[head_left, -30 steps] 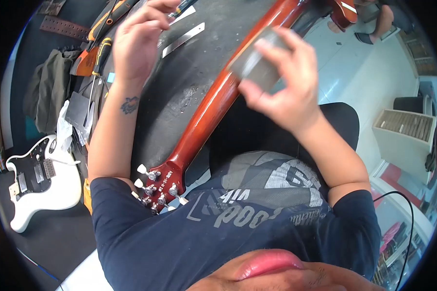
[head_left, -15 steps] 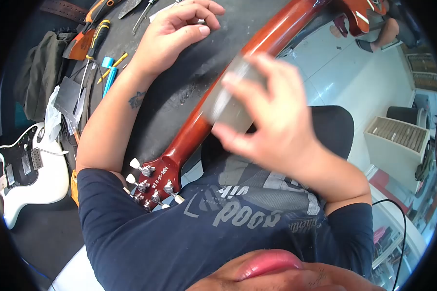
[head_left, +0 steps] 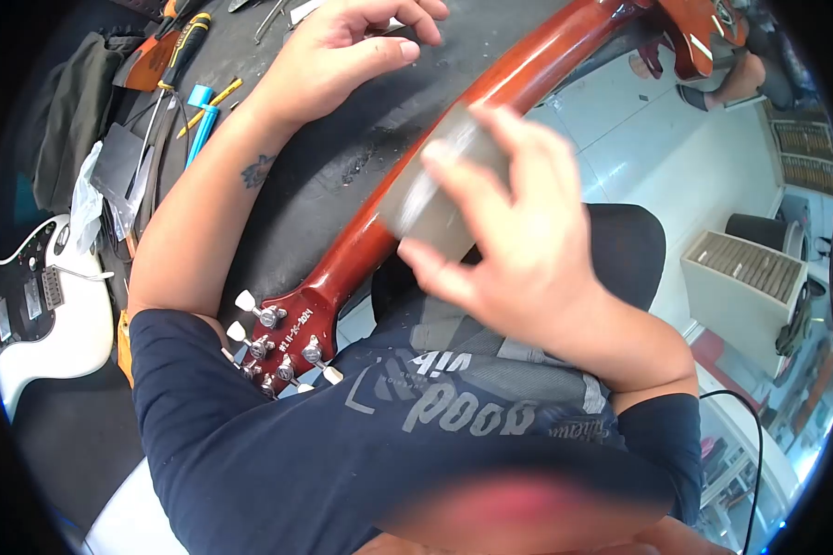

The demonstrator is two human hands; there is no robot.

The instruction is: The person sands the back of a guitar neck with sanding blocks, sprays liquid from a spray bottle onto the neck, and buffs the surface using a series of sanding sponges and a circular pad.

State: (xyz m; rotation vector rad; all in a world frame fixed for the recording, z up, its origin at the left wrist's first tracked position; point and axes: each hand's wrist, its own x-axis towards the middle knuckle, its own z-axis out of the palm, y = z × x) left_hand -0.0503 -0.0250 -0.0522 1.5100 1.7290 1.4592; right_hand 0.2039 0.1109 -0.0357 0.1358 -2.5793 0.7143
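Observation:
Across the dark table edge lies a guitar, back up, with a glossy red-brown neck (head_left: 352,254). Its headstock (head_left: 301,328) carries several metal tuners with pale buttons and a handwritten date, and points toward my body. My right hand (head_left: 528,222) grips a grey sheet that looks like sandpaper (head_left: 449,190), laid over the neck's middle; hand and sheet are partly blurred. My left hand (head_left: 352,55) rests beside the neck over the table, fingers loosely curled and thumb apart, holding nothing. The guitar's body (head_left: 699,37) shows only in part at the top right.
On the left of the black table (head_left: 342,176) are a screwdriver (head_left: 190,46), a yellow pencil (head_left: 213,104), a blue marker (head_left: 204,129) and a plastic bag (head_left: 88,199). A white guitar body (head_left: 65,324) lies lower left. To the right stands a white box (head_left: 740,277) on the floor.
The view has shifted slightly, so the table's things sit a little further left. My right hand stays on the neck with the grey sheet, still blurred. My left hand looks much the same.

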